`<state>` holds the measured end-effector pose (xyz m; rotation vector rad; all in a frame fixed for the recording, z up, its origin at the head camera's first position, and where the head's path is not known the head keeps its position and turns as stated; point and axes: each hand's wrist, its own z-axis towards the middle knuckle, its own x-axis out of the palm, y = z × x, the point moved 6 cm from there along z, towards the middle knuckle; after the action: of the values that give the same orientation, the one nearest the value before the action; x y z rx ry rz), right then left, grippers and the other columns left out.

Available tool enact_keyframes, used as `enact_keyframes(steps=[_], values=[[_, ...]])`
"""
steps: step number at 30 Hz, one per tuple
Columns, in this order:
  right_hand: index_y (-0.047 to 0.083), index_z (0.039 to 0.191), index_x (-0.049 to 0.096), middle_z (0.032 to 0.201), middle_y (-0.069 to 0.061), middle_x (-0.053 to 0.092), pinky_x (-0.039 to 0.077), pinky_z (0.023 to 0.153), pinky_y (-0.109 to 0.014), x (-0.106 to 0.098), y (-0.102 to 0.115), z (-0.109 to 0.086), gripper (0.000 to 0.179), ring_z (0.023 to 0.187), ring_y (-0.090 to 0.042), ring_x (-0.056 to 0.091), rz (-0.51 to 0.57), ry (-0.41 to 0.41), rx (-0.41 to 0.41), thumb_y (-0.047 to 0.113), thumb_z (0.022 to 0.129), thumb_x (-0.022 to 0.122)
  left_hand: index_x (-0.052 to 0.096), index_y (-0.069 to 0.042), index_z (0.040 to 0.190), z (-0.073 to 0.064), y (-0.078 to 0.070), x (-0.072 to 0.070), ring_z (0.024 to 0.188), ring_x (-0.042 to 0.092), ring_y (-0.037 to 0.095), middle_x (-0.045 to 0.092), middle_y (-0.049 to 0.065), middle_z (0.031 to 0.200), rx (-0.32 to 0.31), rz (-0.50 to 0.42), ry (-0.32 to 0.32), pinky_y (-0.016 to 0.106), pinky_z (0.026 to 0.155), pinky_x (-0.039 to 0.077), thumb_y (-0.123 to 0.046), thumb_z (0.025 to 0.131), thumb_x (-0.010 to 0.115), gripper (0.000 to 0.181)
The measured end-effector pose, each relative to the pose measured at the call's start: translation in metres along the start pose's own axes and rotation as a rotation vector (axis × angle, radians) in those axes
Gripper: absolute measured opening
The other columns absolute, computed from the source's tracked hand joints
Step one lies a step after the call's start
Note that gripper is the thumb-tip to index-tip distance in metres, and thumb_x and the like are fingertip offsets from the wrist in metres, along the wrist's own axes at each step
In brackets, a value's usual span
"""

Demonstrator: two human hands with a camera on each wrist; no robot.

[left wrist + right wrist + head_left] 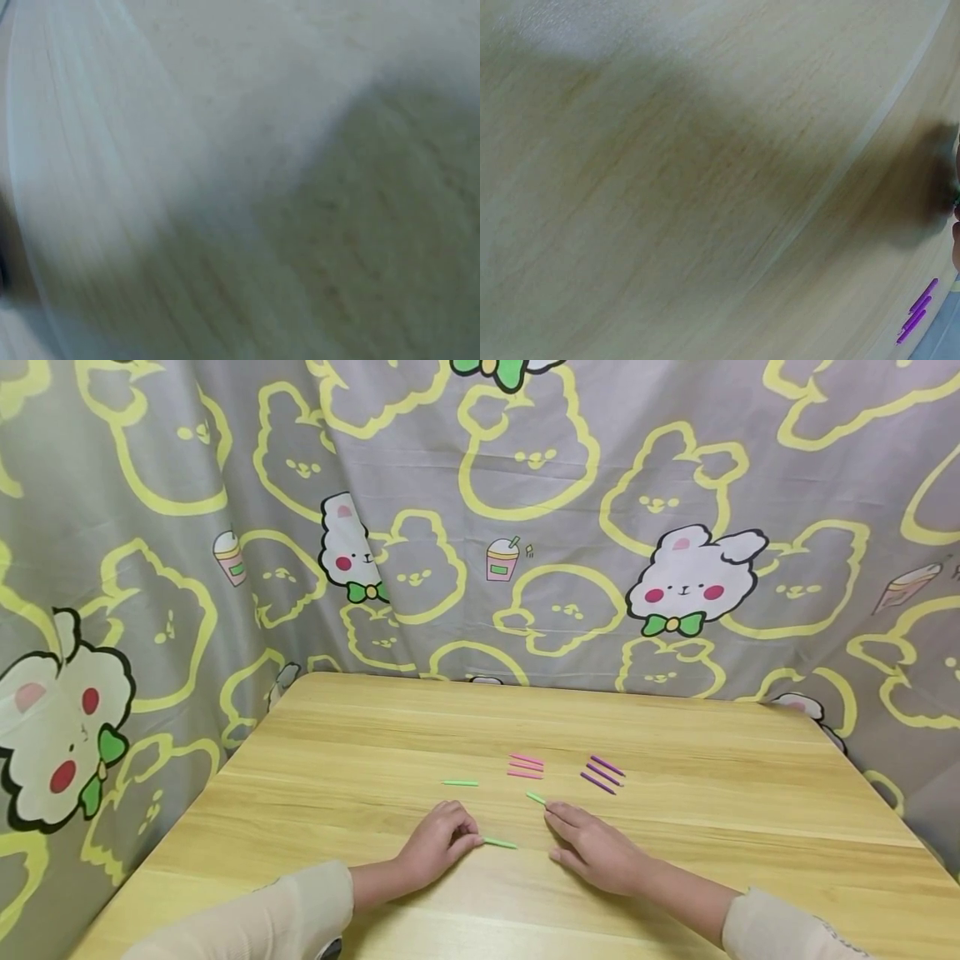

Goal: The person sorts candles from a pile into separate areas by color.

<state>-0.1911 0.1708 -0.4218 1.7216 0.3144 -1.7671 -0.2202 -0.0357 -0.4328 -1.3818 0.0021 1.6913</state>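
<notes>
Three short, slim green pointed sticks, like small crayons, lie apart on the table in the head view. My left hand (441,842) pinches the left end of the nearest green stick (500,843) between thumb and curled fingers, low on the tabletop. The fingertips of my right hand (603,857) touch the lower end of a second green stick (535,797), its thumb spread apart from the fingers. A third green stick (461,783) lies beyond my left hand. Fingers (956,244) of the right hand just show at the right edge of its wrist view.
Three pink sticks (527,766) lie side by side farther back. To their right are three purple sticks (603,774), also in the right wrist view. The wood-grain table (360,727) ends against a grey patterned curtain (420,468). The left wrist view shows only blurred tabletop.
</notes>
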Motion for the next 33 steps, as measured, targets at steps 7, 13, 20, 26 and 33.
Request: enact_keyframes(steps=[7, 13, 20, 26, 33], values=[[-0.005, 0.133, 0.045, 0.142, -0.019, 0.041, 0.036, 0.106, -0.049, 0.001, -0.001, -0.001, 0.052, 0.131, -0.036, 0.040, 0.013, 0.015, 0.014, 0.027, 0.093, 0.055, 0.063, -0.013, 0.079, 0.001, 0.005, -0.005, 0.072, 0.044, 0.001, 0.054, -0.009, 0.076, -0.027, -0.003, -0.014, 0.014, 0.062, 0.044, -0.020, 0.082, 0.069, 0.010], [-0.005, 0.133, 0.046, 0.141, -0.019, 0.043, 0.037, 0.106, -0.049, 0.000, 0.000, -0.001, 0.052, 0.130, -0.036, 0.041, 0.011, 0.001, 0.004, 0.028, 0.093, 0.054, 0.064, -0.013, 0.077, 0.002, 0.008, -0.009, 0.071, 0.043, 0.002, 0.054, -0.008, 0.074, -0.036, -0.008, -0.046, 0.015, 0.061, 0.043, -0.022, 0.082, 0.069, 0.012], [-0.005, 0.132, 0.047, 0.141, -0.020, 0.043, 0.038, 0.105, -0.048, 0.000, 0.000, -0.001, 0.052, 0.130, -0.036, 0.042, 0.004, -0.010, -0.005, 0.028, 0.093, 0.055, 0.064, -0.013, 0.077, 0.005, 0.012, -0.012, 0.070, 0.042, 0.002, 0.053, -0.009, 0.074, -0.041, 0.012, -0.083, 0.015, 0.060, 0.042, -0.022, 0.081, 0.070, 0.011], [-0.005, 0.133, 0.046, 0.142, -0.019, 0.042, 0.037, 0.106, -0.048, 0.001, -0.001, -0.001, 0.052, 0.131, -0.035, 0.041, -0.001, 0.002, 0.000, 0.027, 0.093, 0.055, 0.063, -0.012, 0.077, 0.007, 0.020, -0.017, 0.070, 0.041, 0.003, 0.053, -0.008, 0.074, -0.075, 0.016, -0.090, 0.016, 0.060, 0.042, -0.019, 0.081, 0.070, 0.010], [-0.005, 0.133, 0.045, 0.142, -0.020, 0.041, 0.036, 0.107, -0.048, 0.001, -0.002, -0.001, 0.053, 0.131, -0.036, 0.040, 0.008, 0.007, 0.011, 0.027, 0.092, 0.055, 0.063, -0.011, 0.079, 0.012, 0.029, -0.022, 0.071, 0.044, 0.004, 0.056, -0.007, 0.076, -0.095, 0.049, -0.103, 0.017, 0.062, 0.044, -0.019, 0.080, 0.070, 0.010]])
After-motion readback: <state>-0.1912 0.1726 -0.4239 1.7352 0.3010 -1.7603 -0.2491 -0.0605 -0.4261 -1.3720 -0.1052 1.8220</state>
